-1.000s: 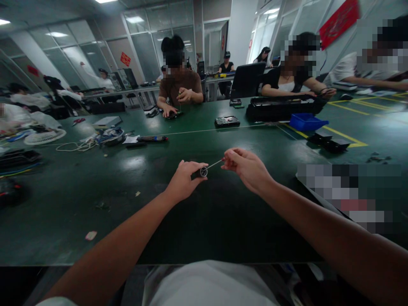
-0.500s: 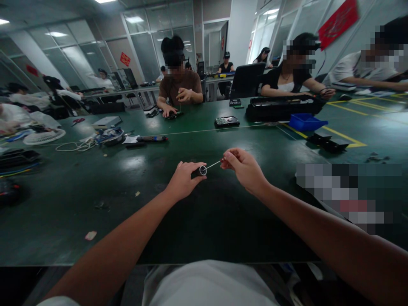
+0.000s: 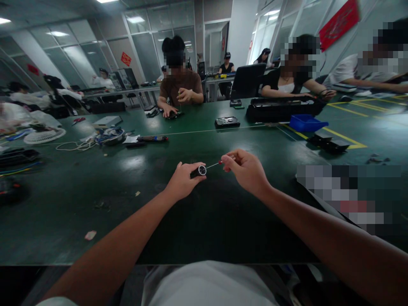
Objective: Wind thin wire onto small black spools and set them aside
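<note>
My left hand (image 3: 181,182) is closed round a small black cylinder with a silver rim (image 3: 202,171), its round end turned to the right. In my right hand (image 3: 250,172) is a thin screwdriver (image 3: 213,165) with a red part at the base of its shaft, pinched between thumb and fingers. The shaft points left, and its tip meets or enters the rimmed end of the cylinder; how deep it sits I cannot tell. Both hands are held over the green table (image 3: 223,229), and my fingers hide much of the cylinder and the screwdriver's handle.
A hard drive (image 3: 227,122) lies ahead, with a blue bin (image 3: 306,123) and black brackets (image 3: 328,143) to the right. An electric screwdriver (image 3: 153,139) and tangled cables (image 3: 108,135) are at left. Co-workers sit across the table.
My right fingers have shifted on the screwdriver, and more of its handle shows above them. The cylinder has tilted slightly, showing more of its black side.
</note>
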Tool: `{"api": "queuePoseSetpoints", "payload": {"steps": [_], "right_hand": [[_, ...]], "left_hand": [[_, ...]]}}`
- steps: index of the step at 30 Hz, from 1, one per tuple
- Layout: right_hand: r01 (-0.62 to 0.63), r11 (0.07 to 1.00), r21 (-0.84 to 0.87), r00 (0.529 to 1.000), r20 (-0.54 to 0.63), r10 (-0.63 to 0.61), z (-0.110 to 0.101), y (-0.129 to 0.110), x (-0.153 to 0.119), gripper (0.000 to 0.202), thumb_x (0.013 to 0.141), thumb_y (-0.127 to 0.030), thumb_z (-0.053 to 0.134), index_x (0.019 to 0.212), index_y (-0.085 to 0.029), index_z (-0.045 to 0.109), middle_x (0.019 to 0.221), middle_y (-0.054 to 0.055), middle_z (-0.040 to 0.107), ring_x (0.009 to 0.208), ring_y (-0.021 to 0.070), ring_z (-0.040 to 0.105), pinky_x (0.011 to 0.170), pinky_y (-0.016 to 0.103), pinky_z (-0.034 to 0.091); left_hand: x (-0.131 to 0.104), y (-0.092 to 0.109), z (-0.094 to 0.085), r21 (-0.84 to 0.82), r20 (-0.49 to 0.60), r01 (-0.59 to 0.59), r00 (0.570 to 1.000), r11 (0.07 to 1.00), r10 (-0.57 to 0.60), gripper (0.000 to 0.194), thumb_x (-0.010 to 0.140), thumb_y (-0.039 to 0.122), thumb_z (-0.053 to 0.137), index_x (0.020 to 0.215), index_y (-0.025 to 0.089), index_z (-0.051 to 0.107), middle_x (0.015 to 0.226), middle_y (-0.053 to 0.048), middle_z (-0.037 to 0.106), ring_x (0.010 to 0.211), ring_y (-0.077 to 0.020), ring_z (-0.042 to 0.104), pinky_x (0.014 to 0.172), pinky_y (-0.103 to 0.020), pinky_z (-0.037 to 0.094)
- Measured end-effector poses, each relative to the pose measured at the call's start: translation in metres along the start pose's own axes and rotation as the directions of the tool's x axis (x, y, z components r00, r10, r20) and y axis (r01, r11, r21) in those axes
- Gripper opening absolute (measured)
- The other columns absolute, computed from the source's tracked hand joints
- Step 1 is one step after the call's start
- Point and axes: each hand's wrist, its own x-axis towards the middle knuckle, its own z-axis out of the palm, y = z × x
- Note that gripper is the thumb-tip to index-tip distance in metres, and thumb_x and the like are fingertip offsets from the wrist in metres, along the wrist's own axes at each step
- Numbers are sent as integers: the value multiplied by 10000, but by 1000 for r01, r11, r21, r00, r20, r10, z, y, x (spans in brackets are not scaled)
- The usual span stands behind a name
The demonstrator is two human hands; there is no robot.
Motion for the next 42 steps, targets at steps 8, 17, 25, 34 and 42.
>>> {"api": "queuePoseSetpoints", "payload": {"steps": [8,17,25,34,42], "right_hand": [[238,953,-188,971,44,-234,-1,-8,-10,154,895,-351,641,936,-205,671,820,33,735,717,179,675,621,292,483],[238,915,-327,968,152,-198,-4,-14,-9,271,985,-406,470,922,-236,672,678,6,670,582,164,601,565,300,411],[270,915,-301,960,164,-229,-1,-13,-10,295,937,-271,494,1212,-207,579,881,62,720,734,205,645,662,332,446],[205,902,-379,969,207,-133,-4,-12,-3,349,993,-406,426,916,-231,717,750,30,713,627,186,620,591,320,381],[271,905,-327,951,236,-199,-3,-16,-11,265,948,-292,499,1158,-232,648,784,31,692,675,198,618,624,322,412]], "left_hand": [[0,-7,2,-19,-6,-1,1000,1000,1,400,869,336,694,1262,321,624,1222,-19,682,1154,-249,589,1170,-600,192],[-1,-7,3,-4,14,-13,1000,1000,13,412,872,354,689,1276,316,617,1244,-28,672,1172,-261,571,1171,-612,179],[-2,-6,2,-8,-6,-20,1000,1000,20,391,873,331,684,1259,310,622,1215,-26,679,1151,-255,582,1168,-595,204],[-3,-5,2,-9,1,-22,1000,1000,22,384,870,324,689,1248,299,627,1216,-24,681,1153,-252,579,1164,-587,195],[-2,-4,-1,-13,-47,-19,999,1000,18,359,862,313,699,1217,296,644,1155,-23,701,1073,-241,611,1126,-543,285]]}}
